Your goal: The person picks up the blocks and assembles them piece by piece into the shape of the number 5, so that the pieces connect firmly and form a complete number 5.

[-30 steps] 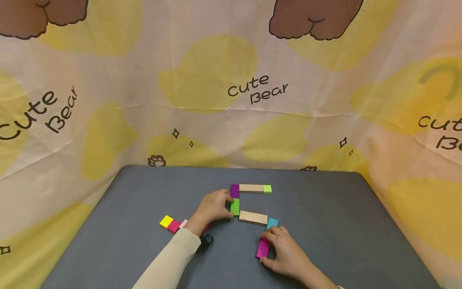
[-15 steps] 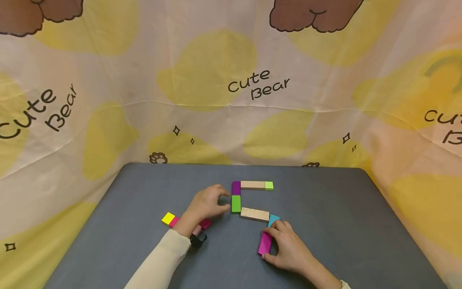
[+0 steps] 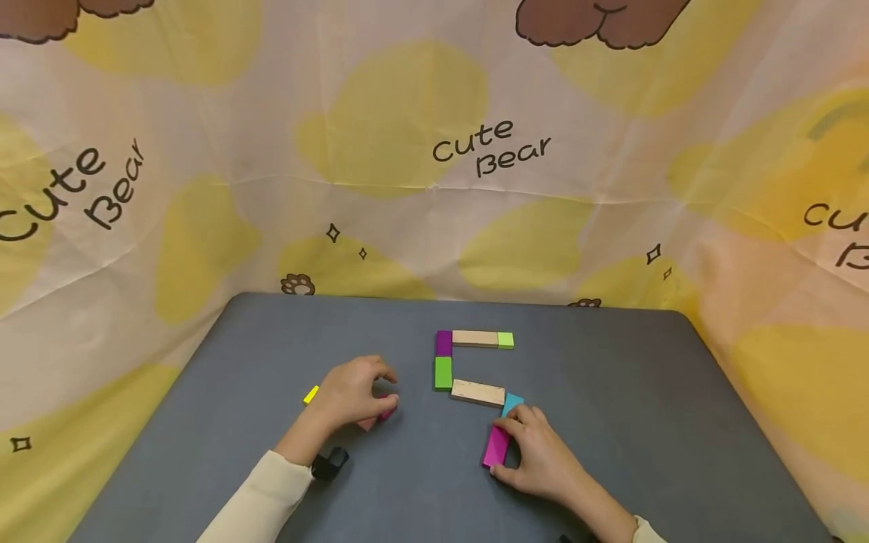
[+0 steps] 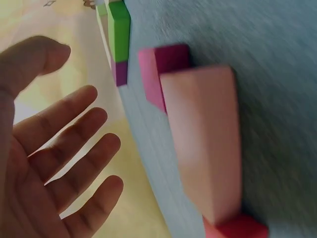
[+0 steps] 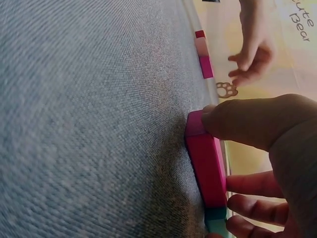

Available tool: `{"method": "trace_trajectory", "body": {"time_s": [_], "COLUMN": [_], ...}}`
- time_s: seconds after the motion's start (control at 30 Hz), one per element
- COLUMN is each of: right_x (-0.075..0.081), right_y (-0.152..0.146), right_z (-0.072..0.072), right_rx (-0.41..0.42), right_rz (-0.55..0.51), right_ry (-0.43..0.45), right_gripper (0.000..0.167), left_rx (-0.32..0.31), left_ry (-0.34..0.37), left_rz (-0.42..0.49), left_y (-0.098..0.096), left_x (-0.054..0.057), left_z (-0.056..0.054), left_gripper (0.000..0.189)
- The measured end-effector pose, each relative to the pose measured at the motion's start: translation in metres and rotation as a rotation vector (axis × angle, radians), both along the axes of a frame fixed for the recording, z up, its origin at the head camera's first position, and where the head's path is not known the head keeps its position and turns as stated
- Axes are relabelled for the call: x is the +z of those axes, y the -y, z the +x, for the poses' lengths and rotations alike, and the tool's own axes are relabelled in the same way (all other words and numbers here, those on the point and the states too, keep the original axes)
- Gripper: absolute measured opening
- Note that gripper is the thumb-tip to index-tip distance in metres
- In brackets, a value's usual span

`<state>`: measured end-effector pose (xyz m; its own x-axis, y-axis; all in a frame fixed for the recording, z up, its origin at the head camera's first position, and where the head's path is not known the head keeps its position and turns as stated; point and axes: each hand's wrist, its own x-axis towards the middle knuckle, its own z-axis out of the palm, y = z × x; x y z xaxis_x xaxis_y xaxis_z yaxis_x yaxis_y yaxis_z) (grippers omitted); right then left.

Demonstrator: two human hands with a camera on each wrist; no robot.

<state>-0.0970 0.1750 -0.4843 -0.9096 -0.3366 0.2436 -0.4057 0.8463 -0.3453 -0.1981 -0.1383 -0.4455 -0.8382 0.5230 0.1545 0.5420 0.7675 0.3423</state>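
Right fingers pinch the magenta block; ease it lightly against the blue block, their alignment being hard to judge; left fingers spread, empty.

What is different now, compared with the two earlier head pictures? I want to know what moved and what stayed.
The left hand, whose fingertips were at the green block, has moved away from it to the left and now hovers, open, over the row with the yellow block. The right hand still holds the magenta block. The wooden blocks and green block lie as before.
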Motion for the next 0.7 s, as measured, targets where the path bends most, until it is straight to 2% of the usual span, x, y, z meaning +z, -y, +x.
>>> {"method": "trace_trajectory", "body": {"time_s": [0.1, 0.27, 0.37, 0.53, 0.7], "right_x": [0.001, 0.001, 0.001, 0.0, -0.002], "right_y": [-0.001, -0.001, -0.001, -0.002, -0.001], "right_z": [-0.002, -0.005, -0.005, -0.004, -0.004], "right_rx": [-0.003, 0.008, 0.009, 0.009, 0.007], "right_rz": [0.001, 0.002, 0.001, -0.004, -0.013], "right_ry": [0.003, -0.007, -0.009, 0.0, 0.006], "right_gripper": [0.055, 0.056, 0.056, 0.056, 0.055], "left_rx": [-0.003, 0.021, -0.001, -0.042, -0.049], "left_ry": [-0.001, -0.015, -0.035, -0.048, -0.043], "left_rz": [-0.017, -0.068, -0.101, -0.12, -0.135], "left_y": [0.011, 0.029, 0.037, 0.042, 0.041], "left_x": [0.003, 0.003, -0.001, -0.007, -0.01], "left_z": [0.002, 0.006, 0.009, 0.01, 0.005], "left_gripper": [0.022, 0.025, 0.027, 0.026, 0.027]}}
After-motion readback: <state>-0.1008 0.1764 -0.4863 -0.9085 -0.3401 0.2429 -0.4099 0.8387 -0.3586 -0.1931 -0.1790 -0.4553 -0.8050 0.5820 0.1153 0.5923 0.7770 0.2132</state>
